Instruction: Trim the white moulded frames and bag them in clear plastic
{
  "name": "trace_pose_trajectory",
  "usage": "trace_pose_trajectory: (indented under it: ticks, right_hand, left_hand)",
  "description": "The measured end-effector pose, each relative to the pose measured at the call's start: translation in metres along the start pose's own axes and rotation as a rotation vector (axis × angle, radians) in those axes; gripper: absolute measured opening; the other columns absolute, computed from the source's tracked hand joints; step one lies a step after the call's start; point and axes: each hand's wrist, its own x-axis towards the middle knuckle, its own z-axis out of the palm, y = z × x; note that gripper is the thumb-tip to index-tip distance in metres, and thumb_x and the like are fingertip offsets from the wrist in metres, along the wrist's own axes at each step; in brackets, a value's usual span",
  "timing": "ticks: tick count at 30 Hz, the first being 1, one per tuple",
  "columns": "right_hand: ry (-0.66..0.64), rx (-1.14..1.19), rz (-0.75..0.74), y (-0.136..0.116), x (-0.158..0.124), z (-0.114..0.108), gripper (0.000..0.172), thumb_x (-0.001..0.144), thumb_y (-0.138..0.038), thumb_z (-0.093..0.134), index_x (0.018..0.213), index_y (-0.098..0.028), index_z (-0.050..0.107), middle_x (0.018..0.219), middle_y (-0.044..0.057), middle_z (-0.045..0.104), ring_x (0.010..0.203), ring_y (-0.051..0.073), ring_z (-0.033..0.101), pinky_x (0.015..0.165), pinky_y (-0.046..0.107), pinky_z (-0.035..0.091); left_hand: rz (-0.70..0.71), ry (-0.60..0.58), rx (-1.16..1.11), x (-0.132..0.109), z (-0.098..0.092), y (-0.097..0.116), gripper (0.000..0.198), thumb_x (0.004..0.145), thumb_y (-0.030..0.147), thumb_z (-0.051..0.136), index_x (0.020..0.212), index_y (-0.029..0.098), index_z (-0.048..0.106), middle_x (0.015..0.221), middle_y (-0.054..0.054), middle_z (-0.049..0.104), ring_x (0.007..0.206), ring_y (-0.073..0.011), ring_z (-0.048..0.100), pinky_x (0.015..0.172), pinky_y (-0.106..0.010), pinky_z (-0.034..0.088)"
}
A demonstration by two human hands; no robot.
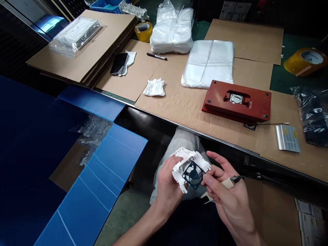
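My left hand (169,176) is wrapped round a white plastic housing (178,171) and holds it above my lap. Against the housing's open side lies a dark, thin square frame with a round, fan-like middle (194,175). My right hand (228,191) pinches this frame's right edge between thumb and fingers, close to the housing. Tucked across the right palm is a beige tool (227,183) with a pointed, forked end at the left and a dark end at the right. Fingers partly cover the housing and the tool.
A red block fixture (238,104) with a small metal part in its recess sits on the cardboard-covered bench. Behind it lie wrapped bundles of clear bags (208,63). A phone (119,64), pen (156,56) and tape rolls (304,61) are around. A blue box (112,164) stands left.
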Motion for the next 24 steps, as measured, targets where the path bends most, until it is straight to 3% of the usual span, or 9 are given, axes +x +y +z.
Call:
trace_pose_trajectory:
  ticks: [7, 16, 24]
  right_hand:
    - [0.064, 0.033, -0.027, 0.003, -0.002, 0.006, 0.056, 0.082, -0.029, 0.079, 0.133, -0.027, 0.056, 0.072, -0.003, 0.063, 0.051, 0.007, 0.042, 0.045, 0.019, 0.033]
    - [0.086, 0.037, -0.022, 0.005, -0.002, 0.010, 0.055, 0.084, -0.031, 0.079, 0.133, -0.027, 0.056, 0.070, -0.003, 0.063, 0.052, 0.006, 0.043, 0.045, 0.017, 0.032]
    - [0.093, 0.005, -0.018, 0.005, -0.002, 0.008, 0.056, 0.084, -0.032, 0.079, 0.134, -0.027, 0.056, 0.073, -0.002, 0.066, 0.051, 0.007, 0.045, 0.047, 0.019, 0.036]
  left_hand:
    - [0.120, 0.053, 0.184, 0.001, 0.002, -0.001, 0.023, 0.085, 0.022, 0.069, 0.107, 0.025, 0.066, 0.105, -0.007, 0.070, 0.100, -0.0268, 0.065, 0.089, -0.036, 0.048]
    - [0.153, 0.068, 0.169, 0.003, 0.000, -0.001, 0.028, 0.081, 0.018, 0.074, 0.106, 0.027, 0.067, 0.102, -0.005, 0.071, 0.099, -0.0258, 0.065, 0.094, -0.036, 0.048]
    - [0.153, 0.096, 0.163, 0.002, 0.000, -0.008, 0.049, 0.066, 0.009, 0.083, 0.109, 0.028, 0.070, 0.110, -0.007, 0.073, 0.111, -0.0318, 0.064, 0.105, -0.042, 0.044]
